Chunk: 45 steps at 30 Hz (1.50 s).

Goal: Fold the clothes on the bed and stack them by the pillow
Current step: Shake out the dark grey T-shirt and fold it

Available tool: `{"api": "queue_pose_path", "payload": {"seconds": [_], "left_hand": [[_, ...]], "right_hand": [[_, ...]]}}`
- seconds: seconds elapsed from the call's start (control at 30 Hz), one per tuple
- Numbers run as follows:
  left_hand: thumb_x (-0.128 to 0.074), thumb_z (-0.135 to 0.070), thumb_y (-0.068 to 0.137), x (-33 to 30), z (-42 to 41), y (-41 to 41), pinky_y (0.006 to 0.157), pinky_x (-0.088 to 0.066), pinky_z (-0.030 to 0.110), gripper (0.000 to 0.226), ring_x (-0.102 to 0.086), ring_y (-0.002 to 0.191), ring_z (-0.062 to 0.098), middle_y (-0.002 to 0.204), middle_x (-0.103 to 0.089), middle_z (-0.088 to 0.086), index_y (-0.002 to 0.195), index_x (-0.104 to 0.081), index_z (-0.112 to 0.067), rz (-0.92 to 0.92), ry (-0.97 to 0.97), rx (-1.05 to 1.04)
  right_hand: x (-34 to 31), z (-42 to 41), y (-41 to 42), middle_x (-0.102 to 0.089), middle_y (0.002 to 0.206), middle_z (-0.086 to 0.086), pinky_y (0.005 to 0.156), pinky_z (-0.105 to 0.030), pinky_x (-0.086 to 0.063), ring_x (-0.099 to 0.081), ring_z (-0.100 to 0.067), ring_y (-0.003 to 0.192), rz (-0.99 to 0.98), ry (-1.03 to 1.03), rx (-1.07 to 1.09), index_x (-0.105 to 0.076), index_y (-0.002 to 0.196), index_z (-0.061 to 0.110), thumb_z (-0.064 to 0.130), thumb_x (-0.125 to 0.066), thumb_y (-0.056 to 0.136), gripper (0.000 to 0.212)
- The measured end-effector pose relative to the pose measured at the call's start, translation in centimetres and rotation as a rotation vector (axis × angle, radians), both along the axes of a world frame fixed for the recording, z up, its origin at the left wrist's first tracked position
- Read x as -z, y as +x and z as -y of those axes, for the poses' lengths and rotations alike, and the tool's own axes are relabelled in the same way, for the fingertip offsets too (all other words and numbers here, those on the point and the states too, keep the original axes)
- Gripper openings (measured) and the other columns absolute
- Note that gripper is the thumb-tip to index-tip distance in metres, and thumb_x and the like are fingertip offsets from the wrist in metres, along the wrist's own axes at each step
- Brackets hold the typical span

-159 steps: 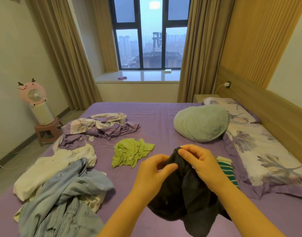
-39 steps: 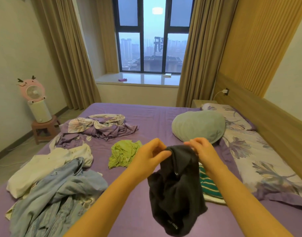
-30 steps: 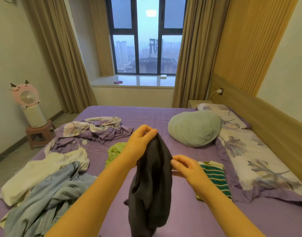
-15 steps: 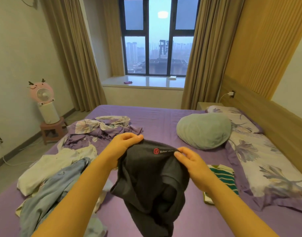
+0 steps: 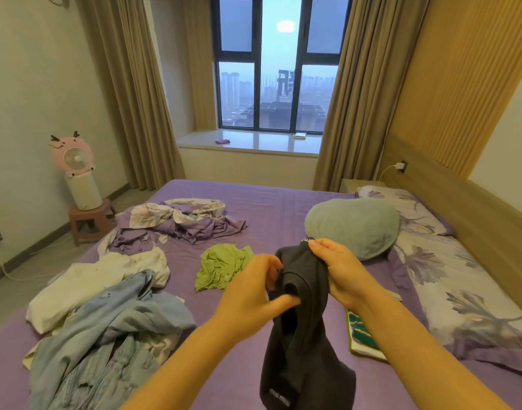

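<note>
While the dark garment [image 5: 304, 335] hangs above the purple bed [image 5: 268, 208], we grip it with both hands; our right hand [image 5: 341, 270] pinches its top edge between thumb and curled fingers, and our left hand [image 5: 254, 291] pinches a fold lower down with the thumb pressed against the cloth; the rest of the fabric droops toward the near edge of the bed, with a small pale logo near its lower hem. Just right of it, partly hidden behind our right forearm, a folded green striped garment [image 5: 362, 335] lies flat on the sheet, beside the floral pillow [image 5: 467, 291]; a teal cushion [image 5: 354, 229] sits further back, against the same pillow. To the left, a crumpled green top [image 5: 221, 269] lies alone on the sheet; nearer the left edge, a light blue denim piece [image 5: 106, 344] sprawls over a cream garment [image 5: 97, 279]; behind them a rumpled purple floral sheet [image 5: 182, 220] is bunched. Off the bed on the left, a pink fan [image 5: 73, 156] stands on a small stool [image 5: 89, 217]; curtains [image 5: 129, 93] frame the window [image 5: 273, 63].
</note>
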<state>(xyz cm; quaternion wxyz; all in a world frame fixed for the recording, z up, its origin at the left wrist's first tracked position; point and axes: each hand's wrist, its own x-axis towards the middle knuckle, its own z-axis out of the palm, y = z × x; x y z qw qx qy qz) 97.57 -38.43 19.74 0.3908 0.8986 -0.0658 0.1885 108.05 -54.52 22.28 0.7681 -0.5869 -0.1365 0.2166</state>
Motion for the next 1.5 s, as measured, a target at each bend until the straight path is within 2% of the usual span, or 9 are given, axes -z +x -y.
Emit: {"api": "queue_pose_path", "payload": {"seconds": [0.1,0.23,0.37,0.5,0.6,0.87,1.07,1.23,1.5], "left_hand": [[-0.065,-0.020,0.089,-0.6,0.3,1.4,0.075,-0.054,0.035,0.013,-0.062,0.083,0.011,0.092,-0.066,-0.006,0.102,-0.065,-0.019,0.053,0.021,-0.075],[-0.063,-0.018,0.091,-3.5,-0.5,2.8,0.075,-0.055,0.026,0.007,-0.066,0.083,0.009,0.086,-0.069,-0.007,0.089,-0.064,-0.024,-0.097,-0.202,0.040],[-0.060,-0.006,0.092,-6.9,-0.4,4.0,0.076,-0.059,0.035,0.010,-0.070,0.084,0.023,0.086,-0.071,0.009,0.090,-0.063,-0.016,-0.236,-0.396,0.209],[-0.055,-0.006,0.095,-9.3,0.6,4.9,0.070,-0.057,0.027,0.014,-0.071,0.083,0.019,0.088,-0.072,0.007,0.093,-0.063,-0.017,-0.250,-0.331,0.346],[-0.052,-0.011,0.097,-10.2,0.5,5.4,0.061,-0.053,0.020,0.011,-0.069,0.073,0.010,0.086,-0.069,0.007,0.096,-0.058,-0.021,-0.219,-0.315,0.283],[-0.049,-0.026,0.098,-9.6,0.4,5.1,0.068,-0.057,0.028,0.012,-0.071,0.080,0.015,0.086,-0.072,0.002,0.105,-0.058,-0.021,-0.370,-0.516,0.207],[-0.065,-0.024,0.090,-8.0,1.3,4.7,0.072,-0.060,0.036,0.028,-0.070,0.089,0.018,0.101,-0.071,0.007,0.116,-0.060,-0.014,-0.384,-0.388,0.126],[-0.062,-0.017,0.092,-8.5,2.1,6.0,0.063,-0.060,0.035,0.019,-0.069,0.084,0.021,0.100,-0.069,0.014,0.108,-0.061,-0.007,-0.367,-0.743,-0.005],[-0.060,-0.015,0.093,-9.7,0.6,7.1,0.055,-0.056,0.031,0.025,-0.070,0.074,0.023,0.087,-0.069,0.013,0.113,-0.058,-0.002,-0.313,-0.970,-0.066]], "right_hand": [[-0.6,1.3,0.1,-0.071,0.082,-0.010,0.061,-0.027,-0.055,-0.069,-0.019,0.075,0.001,-0.013,0.084,-0.064,0.091,0.002,0.018,-0.052,0.096,0.021],[-1.9,3.7,-0.2,-0.065,0.068,-0.001,0.048,-0.022,-0.049,-0.062,-0.015,0.063,0.212,-0.338,0.207,-0.059,0.087,0.006,0.021,-0.061,0.092,0.015],[-2.5,4.7,-1.1,-0.065,0.089,0.003,0.069,-0.018,-0.050,-0.061,-0.007,0.083,0.591,-0.627,0.254,-0.059,0.090,0.019,0.020,-0.068,0.086,0.010],[-4.0,4.0,-1.6,-0.062,0.116,0.022,0.087,-0.012,-0.048,-0.055,0.005,0.112,0.548,-0.373,-0.095,-0.052,0.120,0.038,0.023,-0.055,0.094,0.030],[-4.5,3.8,-1.0,-0.068,0.114,0.006,0.087,-0.016,-0.050,-0.060,-0.007,0.111,0.512,-0.291,-0.153,-0.051,0.128,0.032,0.023,-0.053,0.095,0.034],[-4.5,2.4,0.0,-0.071,0.097,-0.004,0.083,-0.026,-0.055,-0.067,-0.019,0.097,0.467,-0.144,-0.078,-0.067,0.104,0.023,0.031,-0.057,0.089,0.020],[-4.4,1.4,0.2,-0.065,0.093,0.013,0.078,-0.019,-0.053,-0.062,-0.005,0.091,0.620,-0.372,0.131,-0.062,0.097,0.027,0.011,-0.060,0.091,0.017],[-0.9,1.6,-3.8,-0.049,0.091,0.021,0.070,-0.011,-0.042,-0.052,-0.002,0.084,1.134,-0.411,0.393,-0.051,0.095,0.034,0.032,-0.064,0.086,0.016],[2.4,2.0,-3.5,-0.060,0.085,0.016,0.071,-0.024,-0.051,-0.057,-0.004,0.083,0.919,-0.559,0.357,-0.063,0.087,0.032,0.024,-0.064,0.089,0.008]]}}
